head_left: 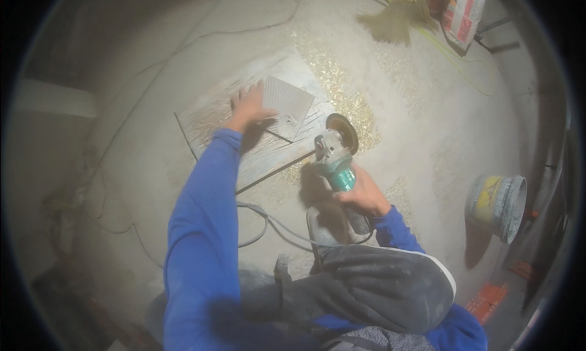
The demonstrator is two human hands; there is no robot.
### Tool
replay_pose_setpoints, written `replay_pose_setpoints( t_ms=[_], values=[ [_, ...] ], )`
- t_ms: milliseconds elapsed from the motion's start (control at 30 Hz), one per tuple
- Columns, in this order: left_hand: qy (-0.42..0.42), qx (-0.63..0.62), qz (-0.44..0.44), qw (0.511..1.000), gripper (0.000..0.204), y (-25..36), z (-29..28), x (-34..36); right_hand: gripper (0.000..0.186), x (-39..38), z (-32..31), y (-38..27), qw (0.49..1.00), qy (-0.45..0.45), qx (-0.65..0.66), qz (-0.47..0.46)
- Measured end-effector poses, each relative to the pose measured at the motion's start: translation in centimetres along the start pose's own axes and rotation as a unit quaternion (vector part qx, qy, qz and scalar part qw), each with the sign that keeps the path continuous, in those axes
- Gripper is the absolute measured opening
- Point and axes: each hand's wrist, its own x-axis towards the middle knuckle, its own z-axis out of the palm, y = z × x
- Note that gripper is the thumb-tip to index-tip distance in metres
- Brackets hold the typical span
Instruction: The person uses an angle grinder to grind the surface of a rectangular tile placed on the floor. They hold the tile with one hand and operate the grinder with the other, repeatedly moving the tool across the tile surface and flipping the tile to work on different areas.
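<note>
Head view shows your left hand (247, 107) with its fingers spread, lying at the left edge of a grey ribbed tile (288, 100), which rests on a scored board (268, 153) upon the dusty floor (421, 143). Your right hand (366, 193) is wrapped around the green body of an angle grinder (339, 168), whose cutting disc (343, 131) stands near the right side of this tile, apart from it. Farther to the right you have a yellow-labelled bucket (486, 200), and a straw broom (400, 17) lies toward the top.
</note>
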Motion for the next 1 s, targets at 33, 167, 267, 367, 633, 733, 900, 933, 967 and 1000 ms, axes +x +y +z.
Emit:
replay_pose_setpoints(
  t_ms=[33, 167, 267, 367, 633, 733, 900, 933, 967, 1000],
  values=[
    [0.005, -0.014, -0.035, 0.999, 0.127, 1.9, 1.5, -0.4, 0.077, -0.5, 0.1, 0.2, 1.000, 0.017, -0.013, 0.007],
    [0.123, -0.024, -0.091, 0.988, 0.134, 6.6, 4.0, -2.6, 0.076, -1.1, -0.1, 2.4, 0.997, 0.052, 0.043, 0.025],
    [0.121, 0.034, -0.073, 0.989, 0.130, 7.4, 4.5, -4.2, 0.073, -1.7, -0.5, 3.5, 0.991, 0.066, 0.106, 0.036],
    [0.075, 0.069, -0.004, 0.995, 0.128, 7.2, 4.3, -5.1, 0.070, -2.1, -0.9, 3.6, 0.989, 0.087, 0.111, 0.050],
    [-0.052, 0.206, 0.361, 0.908, 0.105, 6.7, 6.0, -8.2, 0.067, -3.3, -2.5, 2.6, 0.992, 0.128, 0.015, 0.002],
    [0.001, 0.010, 0.209, 0.978, 0.089, 5.3, 6.2, -11.0, 0.068, -3.4, -2.9, 3.0, 0.985, 0.143, -0.085, -0.051],
    [0.200, 0.083, 0.046, 0.975, 0.046, 4.9, 8.1, -20.1, 0.069, -2.1, -4.3, 2.4, 0.962, 0.029, -0.270, -0.027],
    [0.219, 0.078, 0.090, 0.968, 0.044, 5.6, 8.9, -22.0, 0.069, -1.6, -4.4, 1.9, 0.957, 0.014, -0.284, -0.048],
    [0.204, 0.071, 0.107, 0.971, 0.041, 6.9, 10.2, -23.7, 0.070, -1.3, -4.5, 1.5, 0.953, -0.004, -0.294, -0.067],
    [0.182, 0.009, 0.068, 0.981, 0.040, 8.1, 11.3, -24.9, 0.070, -1.2, -4.6, 1.2, 0.950, -0.021, -0.296, -0.094]
  ],
)
